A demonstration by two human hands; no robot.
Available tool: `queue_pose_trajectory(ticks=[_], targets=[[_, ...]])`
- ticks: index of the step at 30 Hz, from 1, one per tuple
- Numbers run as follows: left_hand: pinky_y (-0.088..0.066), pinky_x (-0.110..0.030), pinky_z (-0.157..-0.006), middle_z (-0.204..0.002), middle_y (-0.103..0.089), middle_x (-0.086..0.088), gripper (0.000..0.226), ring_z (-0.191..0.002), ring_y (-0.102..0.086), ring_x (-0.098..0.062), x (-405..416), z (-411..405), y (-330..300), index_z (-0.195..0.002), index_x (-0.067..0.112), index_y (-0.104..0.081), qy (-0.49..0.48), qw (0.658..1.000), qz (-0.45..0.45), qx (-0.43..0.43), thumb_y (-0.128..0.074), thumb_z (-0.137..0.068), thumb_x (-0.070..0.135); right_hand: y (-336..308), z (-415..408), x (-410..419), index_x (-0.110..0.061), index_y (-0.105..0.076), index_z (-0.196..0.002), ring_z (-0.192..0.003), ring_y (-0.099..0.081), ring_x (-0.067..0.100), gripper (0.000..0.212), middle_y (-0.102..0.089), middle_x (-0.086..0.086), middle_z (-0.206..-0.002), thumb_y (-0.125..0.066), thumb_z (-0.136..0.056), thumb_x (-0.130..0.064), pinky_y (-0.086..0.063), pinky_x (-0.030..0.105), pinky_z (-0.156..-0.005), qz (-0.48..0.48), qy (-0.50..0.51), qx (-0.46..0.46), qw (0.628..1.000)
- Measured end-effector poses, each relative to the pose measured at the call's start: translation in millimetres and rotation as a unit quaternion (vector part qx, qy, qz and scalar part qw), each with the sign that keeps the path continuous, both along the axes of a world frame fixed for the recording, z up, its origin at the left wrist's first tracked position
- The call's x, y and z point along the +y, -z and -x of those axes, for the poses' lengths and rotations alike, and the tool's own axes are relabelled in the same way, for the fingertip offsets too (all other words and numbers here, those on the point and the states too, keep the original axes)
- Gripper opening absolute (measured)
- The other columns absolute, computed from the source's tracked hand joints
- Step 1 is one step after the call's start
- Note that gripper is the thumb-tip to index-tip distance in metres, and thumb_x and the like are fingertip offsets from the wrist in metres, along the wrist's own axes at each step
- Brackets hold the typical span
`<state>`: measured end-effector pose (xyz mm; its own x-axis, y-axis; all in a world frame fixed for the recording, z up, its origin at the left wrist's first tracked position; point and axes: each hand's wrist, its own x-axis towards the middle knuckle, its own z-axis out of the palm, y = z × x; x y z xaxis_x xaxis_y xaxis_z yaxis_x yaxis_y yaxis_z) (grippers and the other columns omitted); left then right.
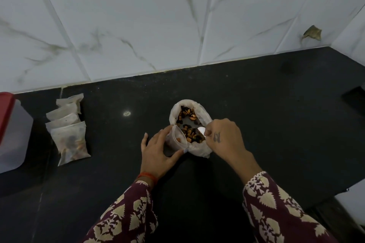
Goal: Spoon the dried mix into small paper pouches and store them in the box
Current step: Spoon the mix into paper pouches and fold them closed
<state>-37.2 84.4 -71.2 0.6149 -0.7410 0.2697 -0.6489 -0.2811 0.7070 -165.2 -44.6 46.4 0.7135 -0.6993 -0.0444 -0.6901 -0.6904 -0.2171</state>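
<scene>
The left hand (158,152) pinches a small pouch (176,138) open right beside the big bag of dried mix (190,124), and the right hand (225,136) grips the spoon (201,130) over the bag, so tip slowly.
</scene>
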Motion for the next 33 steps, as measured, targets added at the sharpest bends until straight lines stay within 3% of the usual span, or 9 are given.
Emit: queue_pose_trajectory(ticks=[7, 10, 15, 18, 22, 27, 33], targets=[[-0.001, -0.043, -0.118, -0.134, -0.053, 0.012, 0.076, -0.129, -0.043, -0.007, 0, 0, -1, -0.137, 0.042, -0.034, 0.004, 1.0, -0.003, 0.005, -0.052, -0.07, 0.073, 16, -11, -5, -0.015, -0.076, -0.092, -0.08, -0.066, 0.013, 0.014, -0.072, 0.003, -0.093, -0.062, -0.087, -0.013, -0.055, 0.022, -0.07, -0.089, 0.043, -0.086, 0.991], [-0.002, -0.044, -0.118, -0.133, -0.053, 0.013, 0.075, -0.129, -0.043, -0.007, 1, 0, -3, -0.136, 0.044, -0.033, 0.005, 1.0, -0.007, 0.008, -0.052, -0.069, 0.073, 14, -9, -10, -0.016, -0.075, -0.098, -0.085, -0.069, 0.016, 0.015, -0.072, 0.003, -0.103, -0.065, -0.086, -0.012, -0.058, 0.03, -0.079, -0.134, 0.057, -0.102, 0.984], [-0.003, -0.044, -0.118, -0.134, -0.052, 0.015, 0.073, -0.129, -0.042, -0.005, 1, 0, -2, -0.135, 0.047, -0.031, 0.004, 1.0, -0.007, 0.009, -0.054, -0.07, 0.072, -5, 3, -8, -0.017, -0.072, -0.103, -0.086, -0.066, 0.015, 0.019, -0.071, 0.002, -0.098, -0.058, -0.09, -0.017, -0.054, 0.024, -0.076, -0.008, 0.008, 0.003, 1.0], [-0.004, -0.045, -0.118, -0.134, -0.052, 0.014, 0.075, -0.13, -0.042, -0.006, 0, -1, 0, -0.136, 0.045, -0.032, 0.003, 1.0, -0.009, 0.008, -0.054, -0.07, 0.072, 0, -4, 0, -0.015, -0.071, -0.1, -0.083, -0.065, 0.015, 0.017, -0.07, 0.004, -0.094, -0.057, -0.091, -0.018, -0.055, 0.025, -0.076, -0.018, -0.014, 0.018, 1.0], [-0.002, -0.043, -0.118, -0.134, -0.052, 0.014, 0.074, -0.129, -0.042, -0.006, 0, 0, -1, -0.136, 0.046, -0.032, 0.0, 1.0, -0.011, 0.006, -0.054, -0.07, 0.072, 10, -15, -9, -0.009, -0.073, -0.087, -0.065, -0.067, 0.012, 0.016, -0.071, 0.007, -0.085, -0.058, -0.09, -0.012, -0.059, 0.027, -0.064, -0.151, 0.067, -0.053, 0.985], [0.001, -0.04, -0.118, -0.135, -0.051, 0.013, 0.074, -0.131, -0.041, -0.006, 0, 0, -2, -0.133, 0.053, -0.023, 0.002, 1.0, -0.017, 0.008, -0.053, -0.069, 0.073, 3, 4, -27, -0.011, -0.072, -0.076, -0.05, -0.063, 0.012, 0.014, -0.071, 0.01, -0.074, -0.067, -0.082, 0.0, -0.045, 0.017, -0.041, -0.339, 0.169, -0.149, 0.913], [-0.002, -0.043, -0.118, -0.135, -0.052, 0.012, 0.075, -0.131, -0.041, -0.007, -1, 1, -1, -0.134, 0.051, -0.025, 0.001, 1.0, -0.016, 0.007, -0.053, -0.069, 0.074, 10, 1, -22, -0.008, -0.072, -0.078, -0.054, -0.064, 0.015, 0.013, -0.071, 0.012, -0.077, -0.067, -0.082, 0.002, -0.042, 0.015, -0.04, -0.379, 0.184, -0.19, 0.887]])
